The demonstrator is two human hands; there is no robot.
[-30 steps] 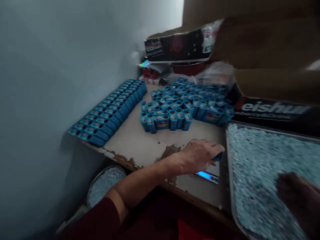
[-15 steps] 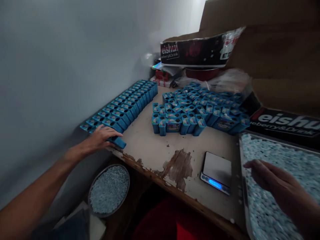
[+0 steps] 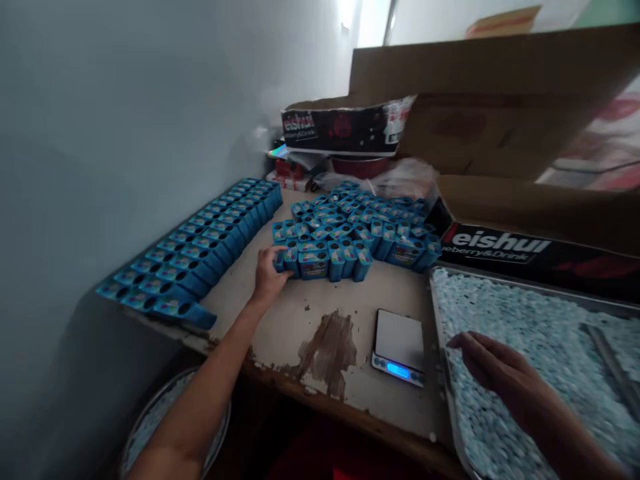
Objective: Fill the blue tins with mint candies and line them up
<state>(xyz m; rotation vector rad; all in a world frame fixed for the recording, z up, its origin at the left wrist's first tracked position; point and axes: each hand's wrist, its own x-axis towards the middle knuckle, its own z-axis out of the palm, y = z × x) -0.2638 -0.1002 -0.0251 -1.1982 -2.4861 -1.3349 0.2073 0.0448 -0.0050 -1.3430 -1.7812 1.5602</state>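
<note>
My left hand point(image 3: 268, 272) reaches across the worn table point(image 3: 280, 313) to the near left corner of a cluster of upright small blue boxes point(image 3: 350, 230). Its fingers curl around one blue box point(image 3: 279, 259) at that corner. My right hand point(image 3: 493, 370) hovers over the left part of a metal tray point(image 3: 442, 333) filled with small pale blue-white pellets point(image 3: 530, 333). Its fingers are stretched out and hold nothing. A small digital scale point(image 3: 400, 345) with a lit blue display sits between the hands.
Rows of blue boxes point(image 3: 200, 243) lie along the wall at the table's left edge. Dark printed cartons and brown cardboard point(image 3: 480, 120) stand behind. A round bowl of pellets point(image 3: 165, 413) sits below the table's front left edge.
My left hand left the row of boxes at the table's left edge and moved right to the cluster's near corner. My right hand stayed over the tray.
</note>
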